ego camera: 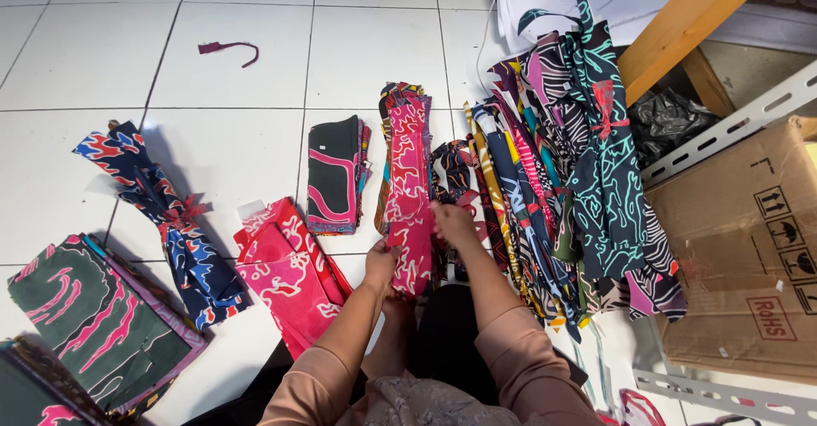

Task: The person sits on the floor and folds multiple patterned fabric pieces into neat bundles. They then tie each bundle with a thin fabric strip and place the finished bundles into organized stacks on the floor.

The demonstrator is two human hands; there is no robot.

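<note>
- Two hands work over one long pink patterned fabric stack [407, 189] on the white tiled floor [85, 68].
- The stack is narrow, pink with red and white swirls, stretching away from the hands.
- Left hand [380, 263] is closed on its near end; right hand [453, 223] pinches its right edge.
- Left of the hands lie a red-pink folded bundle [285, 273] and a blue tied bundle [166, 222]; right, a heap of dark patterned cloths [579, 171].

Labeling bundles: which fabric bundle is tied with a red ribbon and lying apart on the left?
The blue bundle with red and white flame pattern, lying diagonally on the tiles; neither hand touches it.
</note>
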